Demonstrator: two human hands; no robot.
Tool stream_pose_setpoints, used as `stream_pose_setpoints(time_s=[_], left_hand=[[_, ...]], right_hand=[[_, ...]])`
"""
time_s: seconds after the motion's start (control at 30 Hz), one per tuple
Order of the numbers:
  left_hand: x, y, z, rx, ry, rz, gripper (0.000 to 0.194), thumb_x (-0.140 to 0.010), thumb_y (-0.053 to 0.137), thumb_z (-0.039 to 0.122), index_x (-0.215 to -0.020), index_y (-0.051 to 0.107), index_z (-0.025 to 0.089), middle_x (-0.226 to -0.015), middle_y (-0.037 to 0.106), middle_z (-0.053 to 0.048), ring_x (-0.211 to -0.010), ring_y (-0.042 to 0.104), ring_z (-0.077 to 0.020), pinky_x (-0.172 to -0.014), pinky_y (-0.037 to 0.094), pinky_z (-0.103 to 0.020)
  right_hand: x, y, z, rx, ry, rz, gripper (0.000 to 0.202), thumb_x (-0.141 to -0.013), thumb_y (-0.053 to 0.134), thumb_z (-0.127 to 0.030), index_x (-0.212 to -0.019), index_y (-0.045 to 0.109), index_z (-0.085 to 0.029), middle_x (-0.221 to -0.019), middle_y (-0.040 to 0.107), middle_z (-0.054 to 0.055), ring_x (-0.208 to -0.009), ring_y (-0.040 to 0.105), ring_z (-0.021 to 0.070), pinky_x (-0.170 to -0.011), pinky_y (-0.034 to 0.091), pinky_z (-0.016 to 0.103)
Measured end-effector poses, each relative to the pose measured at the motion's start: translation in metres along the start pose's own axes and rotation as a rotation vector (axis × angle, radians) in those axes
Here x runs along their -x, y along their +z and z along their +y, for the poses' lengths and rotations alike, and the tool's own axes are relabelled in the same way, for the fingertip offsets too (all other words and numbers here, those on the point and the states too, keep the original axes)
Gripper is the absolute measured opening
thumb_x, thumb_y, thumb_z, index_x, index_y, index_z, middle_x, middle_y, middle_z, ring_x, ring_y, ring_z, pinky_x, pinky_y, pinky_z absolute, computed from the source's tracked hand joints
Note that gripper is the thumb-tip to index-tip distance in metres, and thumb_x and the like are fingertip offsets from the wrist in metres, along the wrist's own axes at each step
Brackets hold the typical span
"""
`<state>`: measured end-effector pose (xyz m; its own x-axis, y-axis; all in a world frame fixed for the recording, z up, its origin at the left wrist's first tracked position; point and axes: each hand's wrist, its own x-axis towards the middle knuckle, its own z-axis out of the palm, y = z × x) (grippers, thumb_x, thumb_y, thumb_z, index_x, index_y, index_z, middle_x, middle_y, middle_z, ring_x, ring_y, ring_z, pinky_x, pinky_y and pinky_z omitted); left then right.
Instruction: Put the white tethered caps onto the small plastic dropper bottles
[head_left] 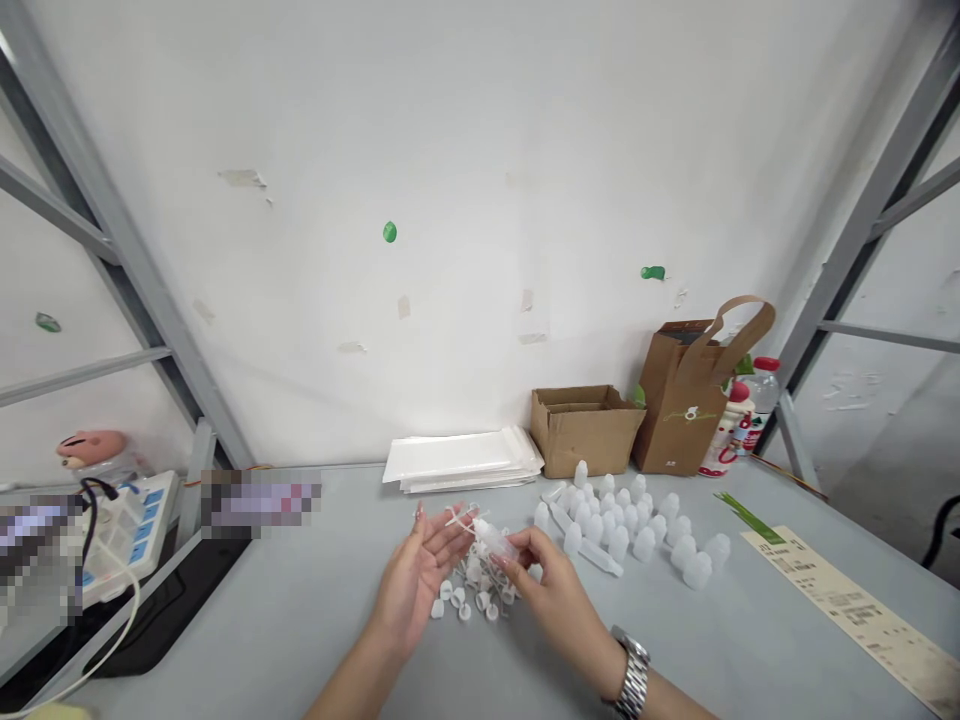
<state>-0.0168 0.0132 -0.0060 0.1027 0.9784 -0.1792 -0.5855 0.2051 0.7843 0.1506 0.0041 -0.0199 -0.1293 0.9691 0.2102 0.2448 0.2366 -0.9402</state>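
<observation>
My right hand (544,575), with a metal watch at its wrist, pinches a small translucent white bottle (495,541) between thumb and fingers. The bottle lies tilted, its narrow end toward my left hand. Palm up and fingers spread, my left hand (424,570) is beside that end; a thin white stem piece (459,518) lies across its fingertips. Whether the stem touches the bottle is unclear. Below and between the hands is a pile of small white caps with stems (476,585). Several translucent bottles (619,540) stand on the grey table to the right, with flat clear pieces (600,558) among them.
White padded envelopes (461,458), an open cardboard box (585,440), a brown paper bag (679,425) and a red-capped bottle (763,395) line the wall. A paper strip (855,605) and green leaves (750,517) lie right. A power strip (142,530) and black mat (172,600) are left.
</observation>
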Motion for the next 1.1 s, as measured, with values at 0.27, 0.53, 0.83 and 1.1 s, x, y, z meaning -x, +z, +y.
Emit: stream_pose_setpoints(time_s=[0.27, 0.53, 0.83, 1.1], left_hand=[[-0.004, -0.006, 0.002, 0.051, 0.062, 0.141, 0.016, -0.082, 0.053, 0.017, -0.091, 0.065, 0.011, -0.103, 0.069, -0.013, -0.094, 0.065, -0.0205, -0.087, 0.048, -0.03], [-0.005, -0.005, 0.0, -0.037, 0.045, 0.204, 0.007, -0.074, 0.062, 0.012, -0.077, 0.069, 0.012, -0.081, 0.074, -0.008, -0.078, 0.068, -0.0163, -0.077, 0.051, -0.023], [-0.002, -0.005, -0.001, -0.008, -0.071, 0.084, 0.009, -0.069, 0.069, 0.019, -0.075, 0.071, 0.013, -0.082, 0.073, -0.006, -0.071, 0.066, -0.0134, -0.071, 0.051, -0.021], [-0.002, -0.005, -0.001, 0.009, -0.084, 0.077, 0.008, -0.072, 0.065, 0.016, -0.077, 0.071, 0.013, -0.084, 0.073, -0.006, -0.073, 0.065, -0.0137, -0.073, 0.05, -0.022]], right_hand=[[0.006, -0.001, -0.001, 0.267, -0.083, -0.016, 0.01, -0.081, 0.053, -0.029, -0.08, 0.054, -0.018, -0.075, 0.058, 0.002, -0.074, 0.053, 0.0184, -0.07, 0.04, 0.029], [0.01, -0.001, -0.006, 0.359, -0.111, -0.056, 0.012, -0.083, 0.052, -0.029, -0.085, 0.057, -0.019, -0.077, 0.061, 0.003, -0.077, 0.053, 0.0202, -0.071, 0.04, 0.031], [0.011, -0.002, -0.008, 0.335, -0.112, -0.047, 0.015, -0.085, 0.049, -0.03, -0.09, 0.057, -0.019, -0.077, 0.06, 0.003, -0.079, 0.053, 0.0199, -0.073, 0.041, 0.031], [0.012, -0.001, -0.007, 0.317, -0.116, -0.03, 0.016, -0.085, 0.049, -0.032, -0.089, 0.059, -0.019, -0.077, 0.061, 0.003, -0.079, 0.052, 0.0202, -0.073, 0.041, 0.031]])
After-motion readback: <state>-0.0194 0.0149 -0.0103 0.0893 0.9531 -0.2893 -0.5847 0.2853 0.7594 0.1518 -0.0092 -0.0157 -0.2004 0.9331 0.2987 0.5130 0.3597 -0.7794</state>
